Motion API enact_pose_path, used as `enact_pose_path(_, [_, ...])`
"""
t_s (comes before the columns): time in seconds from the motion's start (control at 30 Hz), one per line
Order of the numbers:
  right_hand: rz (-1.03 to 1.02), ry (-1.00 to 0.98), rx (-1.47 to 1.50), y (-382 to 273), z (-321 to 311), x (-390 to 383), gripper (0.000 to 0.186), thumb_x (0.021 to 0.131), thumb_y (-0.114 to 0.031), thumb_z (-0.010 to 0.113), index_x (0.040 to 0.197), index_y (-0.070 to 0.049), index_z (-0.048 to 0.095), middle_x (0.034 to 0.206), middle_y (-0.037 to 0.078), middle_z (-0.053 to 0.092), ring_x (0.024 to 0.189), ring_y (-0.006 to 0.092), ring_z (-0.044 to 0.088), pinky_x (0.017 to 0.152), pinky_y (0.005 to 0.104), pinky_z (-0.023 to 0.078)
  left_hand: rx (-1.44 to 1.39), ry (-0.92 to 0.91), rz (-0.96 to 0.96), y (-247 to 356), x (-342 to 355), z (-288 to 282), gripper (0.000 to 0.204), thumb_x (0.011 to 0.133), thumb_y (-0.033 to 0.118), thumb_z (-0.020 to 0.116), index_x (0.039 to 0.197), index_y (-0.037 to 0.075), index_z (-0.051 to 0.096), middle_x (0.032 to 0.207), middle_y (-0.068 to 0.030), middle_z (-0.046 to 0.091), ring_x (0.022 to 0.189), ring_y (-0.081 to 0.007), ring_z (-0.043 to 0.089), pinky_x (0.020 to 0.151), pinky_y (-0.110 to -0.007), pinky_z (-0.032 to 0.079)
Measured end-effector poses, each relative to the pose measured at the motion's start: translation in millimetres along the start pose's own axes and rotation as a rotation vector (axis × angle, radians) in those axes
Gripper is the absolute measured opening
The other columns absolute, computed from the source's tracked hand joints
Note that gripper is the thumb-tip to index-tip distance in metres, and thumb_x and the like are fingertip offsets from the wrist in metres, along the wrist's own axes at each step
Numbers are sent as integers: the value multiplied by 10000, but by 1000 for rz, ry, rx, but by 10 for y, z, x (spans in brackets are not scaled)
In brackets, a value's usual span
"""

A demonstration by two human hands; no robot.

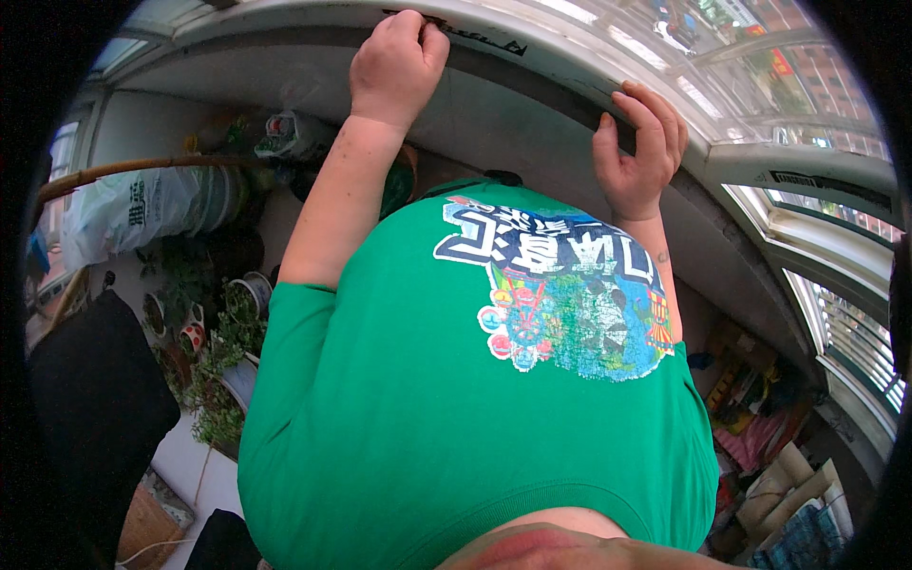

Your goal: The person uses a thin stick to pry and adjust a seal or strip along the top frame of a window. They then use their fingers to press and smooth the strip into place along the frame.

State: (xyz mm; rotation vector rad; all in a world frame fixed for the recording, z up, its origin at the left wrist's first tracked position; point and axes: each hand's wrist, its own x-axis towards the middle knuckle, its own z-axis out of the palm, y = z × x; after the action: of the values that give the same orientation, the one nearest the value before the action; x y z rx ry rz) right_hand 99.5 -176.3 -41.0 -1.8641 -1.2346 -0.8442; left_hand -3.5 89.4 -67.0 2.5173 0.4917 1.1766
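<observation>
At the top of the head view, a white window frame [570, 68] curves across in front of me. On it is a dark, ragged-edged strip [484, 40], perhaps a torn sticker. My left hand [397, 71] is closed against the frame at the strip's left end, thumb and fingers pressed together. What they pinch, if anything, is hidden. Farther right, my right hand [643, 152] rests at the frame's lower edge. Its fingers are bent but apart from the thumb, and nothing shows in it.
On the left, a bamboo pole [157, 166] runs above white plastic bags [133, 214]. Below them stand potted plants [233, 332] beside black cloth [100, 380]. Slatted window panes [845, 313] line the right side, with folded cardboard [784, 489] and piled items beneath.
</observation>
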Motion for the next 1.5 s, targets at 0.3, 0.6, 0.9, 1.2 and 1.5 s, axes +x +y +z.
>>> enact_pose_path(0.3, [-14, 2, -25, 16, 13, -12, 236, 768, -135, 693, 1001, -103, 688, 1112, 47, 679, 1046, 221, 604, 926, 339, 396, -11, -54, 86, -44, 10, -62, 266, 942, 324, 576, 829, 84, 575, 793, -114, 640, 720, -320, 657, 625, -421, 551])
enact_pose_path(0.6, [-17, 7, -37, -1, -4, -4, 236, 763, -121, 696, 998, -105, 690, 1105, 48, 681, 1036, 225, 610, 924, 342, 400, -37, -36, 43, 70, 57, -92, 140, 864, 149, 605, 829, 33, 535, 799, -199, 567, 751, -410, 575, 664, -482, 485])
enact_pose_path(0.9, [-14, 2, -24, 1, -19, -9, 253, 748, -119, 710, 1000, -103, 694, 1114, 53, 685, 1047, 227, 616, 934, 347, 403, -51, -31, 77, 122, 72, -153, 173, 911, 183, 565, 839, 33, 516, 807, -214, 570, 770, -432, 571, 672, -494, 484])
enact_pose_path(1.2, [-16, 9, -45, 11, -17, -16, 250, 748, -131, 715, 997, -111, 699, 1113, 36, 682, 1055, 214, 602, 930, 339, 399, 3, -49, 132, 55, -33, -69, 278, 913, 339, 627, 789, 94, 583, 762, -90, 616, 695, -288, 651, 605, -381, 548])
enact_pose_path(1.5, [-46, -22, -60, 3, -9, -15, 246, 750, -142, 717, 995, -130, 705, 1140, 14, 668, 1065, 201, 585, 935, 331, 394, 23, 22, 387, 442, -12, 23, 227, 822, 303, 725, 789, 113, 606, 750, -62, 604, 666, -240, 651, 587, -340, 548])
